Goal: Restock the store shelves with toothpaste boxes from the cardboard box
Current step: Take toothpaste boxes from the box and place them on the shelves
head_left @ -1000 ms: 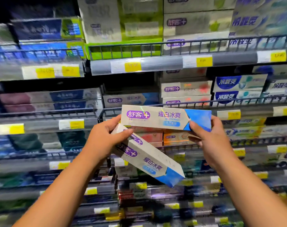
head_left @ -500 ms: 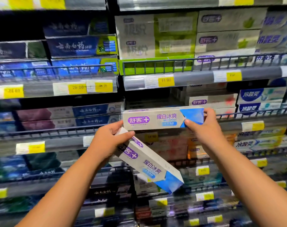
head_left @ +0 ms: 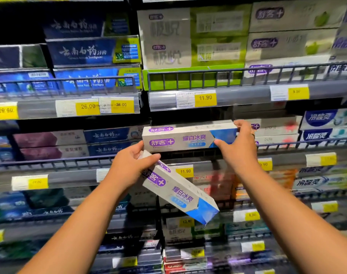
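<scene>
We record two toothpaste boxes in hand, both grey-white with purple logos and a blue end.

The right hand [head_left: 238, 149] pinches the upper toothpaste box [head_left: 180, 138] at its blue right end, thumb on the near face and fingers curled over the top. This box lies level, long side facing us, just above the wire rail [head_left: 287, 144] of the middle shelf and in front of a dark gap in the stock. We cannot tell whether its base touches the rail.

The left hand [head_left: 129, 165] grips the lower toothpaste box [head_left: 178, 191] at its upper left end, thumb across the near face and fingers wrapped behind. This box tilts down to the right, its blue end lowest, well nearer to us than the shelves. The knuckles of this hand sit just beside the lower left corner of the upper box; contact cannot be confirmed.

A yellow price tag [head_left: 185, 171] reading 11.90 sits on the shelf edge below the level box. Right of the gap we note shelved boxes with the same purple logo [head_left: 275, 126]. The shelf above carries green and white boxes [head_left: 190, 38]. Far left, dark blue boxes [head_left: 79, 52] fill a neighbouring shelf.
</scene>
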`<act>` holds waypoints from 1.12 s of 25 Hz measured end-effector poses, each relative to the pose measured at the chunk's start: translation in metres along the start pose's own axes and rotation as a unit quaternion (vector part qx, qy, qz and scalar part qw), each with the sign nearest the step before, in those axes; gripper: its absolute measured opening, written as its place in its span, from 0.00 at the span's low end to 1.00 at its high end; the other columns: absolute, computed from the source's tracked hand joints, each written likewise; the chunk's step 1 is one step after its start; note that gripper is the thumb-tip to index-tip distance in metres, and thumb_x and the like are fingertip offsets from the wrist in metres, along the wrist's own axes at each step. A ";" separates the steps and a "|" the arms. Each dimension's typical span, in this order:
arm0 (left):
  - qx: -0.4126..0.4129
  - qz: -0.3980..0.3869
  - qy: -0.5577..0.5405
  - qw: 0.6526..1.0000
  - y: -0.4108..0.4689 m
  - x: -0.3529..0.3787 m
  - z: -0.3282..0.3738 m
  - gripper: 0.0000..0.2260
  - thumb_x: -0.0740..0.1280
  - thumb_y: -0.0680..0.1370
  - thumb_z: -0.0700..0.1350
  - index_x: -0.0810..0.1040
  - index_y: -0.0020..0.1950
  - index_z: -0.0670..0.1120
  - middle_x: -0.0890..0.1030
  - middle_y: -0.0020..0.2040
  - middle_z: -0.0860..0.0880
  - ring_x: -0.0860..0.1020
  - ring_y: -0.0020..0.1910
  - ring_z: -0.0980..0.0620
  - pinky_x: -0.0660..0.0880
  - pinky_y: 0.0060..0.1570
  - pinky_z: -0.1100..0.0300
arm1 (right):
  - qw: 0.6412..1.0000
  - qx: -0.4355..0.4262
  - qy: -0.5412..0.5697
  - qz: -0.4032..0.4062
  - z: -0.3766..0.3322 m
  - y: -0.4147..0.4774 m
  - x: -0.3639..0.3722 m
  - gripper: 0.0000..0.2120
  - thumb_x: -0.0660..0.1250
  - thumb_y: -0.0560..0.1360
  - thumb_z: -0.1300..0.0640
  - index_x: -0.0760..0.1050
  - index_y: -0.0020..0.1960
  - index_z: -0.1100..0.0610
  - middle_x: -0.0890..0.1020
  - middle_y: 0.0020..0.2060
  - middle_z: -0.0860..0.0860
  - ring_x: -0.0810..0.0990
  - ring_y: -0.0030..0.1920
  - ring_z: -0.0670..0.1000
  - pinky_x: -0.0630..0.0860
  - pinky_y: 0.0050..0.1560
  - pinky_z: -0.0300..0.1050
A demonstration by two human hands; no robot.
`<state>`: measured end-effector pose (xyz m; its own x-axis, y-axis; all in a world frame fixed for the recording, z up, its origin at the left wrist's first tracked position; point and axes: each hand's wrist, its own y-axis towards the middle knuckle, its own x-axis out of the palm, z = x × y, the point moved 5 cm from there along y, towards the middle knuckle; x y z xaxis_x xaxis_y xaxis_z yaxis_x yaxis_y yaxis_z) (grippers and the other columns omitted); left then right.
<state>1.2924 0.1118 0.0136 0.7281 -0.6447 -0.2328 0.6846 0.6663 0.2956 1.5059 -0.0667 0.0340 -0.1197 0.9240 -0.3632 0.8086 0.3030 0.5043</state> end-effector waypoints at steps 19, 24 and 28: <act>-0.077 -0.032 0.079 0.993 0.014 0.013 -0.019 0.10 0.73 0.72 0.45 0.82 0.52 0.54 0.86 0.45 0.51 0.85 0.44 0.47 0.79 0.53 0.42 | 0.974 -0.069 -0.216 0.007 0.026 -0.003 0.018 0.14 0.64 0.75 0.50 0.76 0.60 0.51 0.74 0.55 0.57 0.67 0.58 0.62 0.66 0.59 0.54; -0.066 -0.046 0.174 0.982 0.009 0.016 -0.014 0.13 0.74 0.71 0.48 0.81 0.54 0.57 0.86 0.46 0.55 0.84 0.44 0.53 0.80 0.50 0.47 | 0.968 -0.074 -0.239 0.024 0.024 -0.009 0.013 0.13 0.65 0.74 0.50 0.77 0.57 0.50 0.70 0.57 0.56 0.66 0.57 0.61 0.65 0.59 0.56; -0.042 0.044 0.205 0.977 -0.003 0.007 0.000 0.23 0.75 0.70 0.51 0.77 0.64 0.51 0.82 0.52 0.54 0.81 0.46 0.58 0.75 0.39 0.65 | 0.970 -0.065 -0.234 0.004 0.024 -0.011 0.011 0.16 0.64 0.74 0.49 0.75 0.60 0.49 0.68 0.60 0.54 0.64 0.58 0.60 0.64 0.58 0.56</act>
<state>1.2955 0.1052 0.0108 0.7253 -0.3903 -0.5670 0.6067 0.7516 0.2587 1.5096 -0.0654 0.0052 0.1856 0.7294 -0.6584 0.7249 0.3507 0.5929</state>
